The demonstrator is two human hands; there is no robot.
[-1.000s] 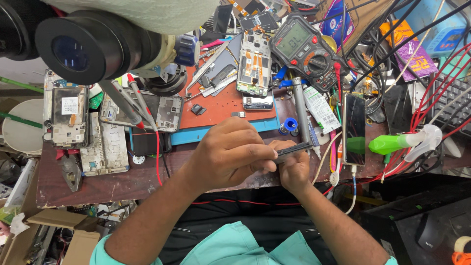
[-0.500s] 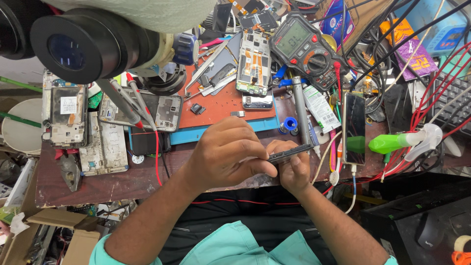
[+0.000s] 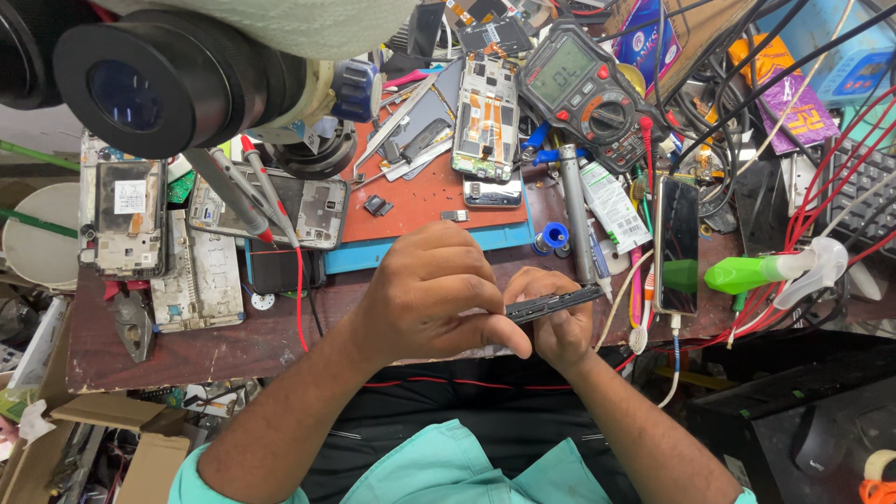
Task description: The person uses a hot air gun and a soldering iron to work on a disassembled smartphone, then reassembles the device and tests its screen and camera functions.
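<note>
Right now, both hands are meeting over the near edge of a cluttered brown workbench (image 3: 187,350), gripping a thin dark phone frame (image 3: 553,304) seen edge-on between them. The left hand (image 3: 431,294) is curling over the frame from above, its thumb and fingertips pinching the frame's left end, while the right hand (image 3: 558,322) is closing around it from below, fingers wrapping up against its underside. The frame is sitting tilted, its right end poking out past the right hand's knuckles and rising slightly toward a grey metal pen-like tool (image 3: 576,217) lying on the bench just beyond. Behind the hands, an orange work mat (image 3: 420,201) with a blue border is carrying an opened phone (image 3: 486,117) with its circuit board exposed, a small silver part and a few loose chips. A digital multimeter (image 3: 586,89) is resting at the far side, its red lead trailing down toward a dark smartphone (image 3: 678,245) lying face-up to the right. A green spray bottle (image 3: 770,272) is lying on its side near that phone. To the left, several stripped phone housings (image 3: 121,219) are lying in a cluster, with red-tipped probes (image 3: 254,201) lying across them. A black microscope eyepiece (image 3: 131,84) is looming at the upper left, close to the camera.
</note>
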